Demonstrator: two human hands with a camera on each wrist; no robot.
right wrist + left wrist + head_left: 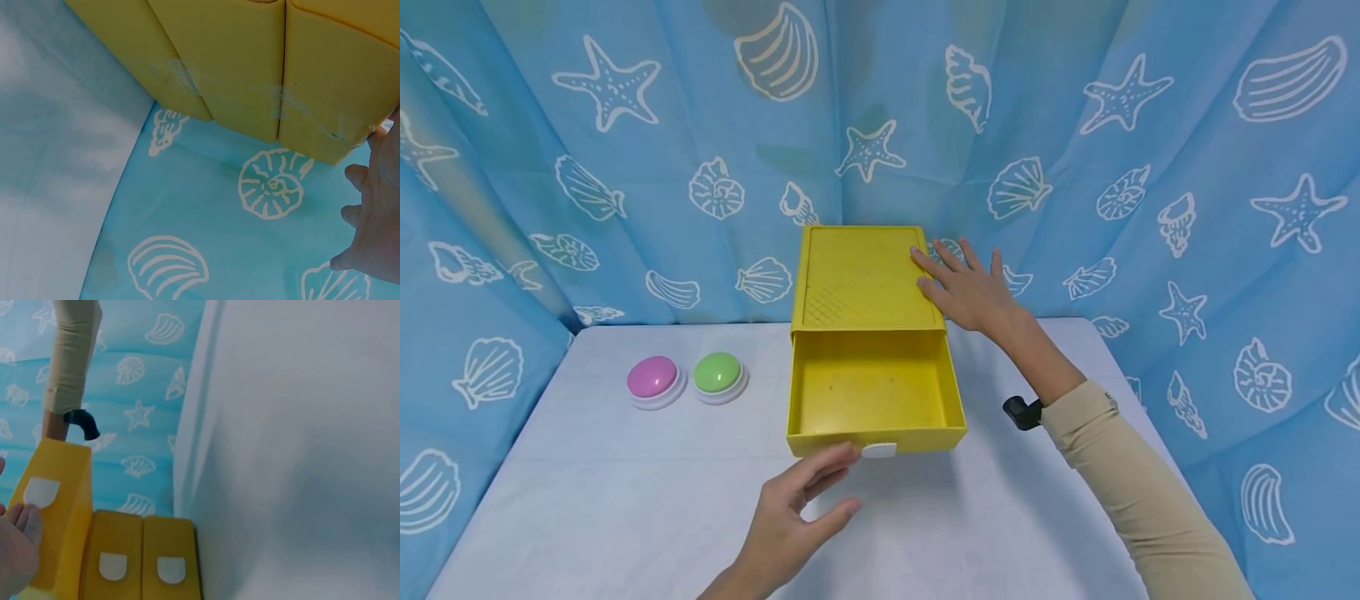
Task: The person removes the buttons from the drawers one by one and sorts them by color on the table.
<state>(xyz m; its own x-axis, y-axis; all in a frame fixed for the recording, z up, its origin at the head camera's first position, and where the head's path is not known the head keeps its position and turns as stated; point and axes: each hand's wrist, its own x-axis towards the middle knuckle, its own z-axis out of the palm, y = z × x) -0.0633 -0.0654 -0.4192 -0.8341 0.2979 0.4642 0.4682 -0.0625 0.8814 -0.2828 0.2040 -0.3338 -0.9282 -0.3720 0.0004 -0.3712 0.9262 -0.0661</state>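
A yellow drawer cabinet [872, 275] stands at the back of the table, its top drawer [876, 392] pulled out and the bare drawer floor showing. My left hand [790, 508] is at the drawer front, thumb apart from the fingers, fingertips beside the white pull tab [878, 450]. In the left wrist view, the fingertips overlap the tab's lower edge; whether they touch it I cannot tell. With spread fingers, my right hand [970, 287] rests on the cabinet's top right edge. Two lower drawers [112, 556] are closed, each with a white tab.
Left of the cabinet, a pink push button [653, 377] and a green push button [718, 375] sit on white bases. A white cloth covers the table [625, 492]. Blue curtain [880, 108] with shell and starfish prints hangs behind and at both sides.
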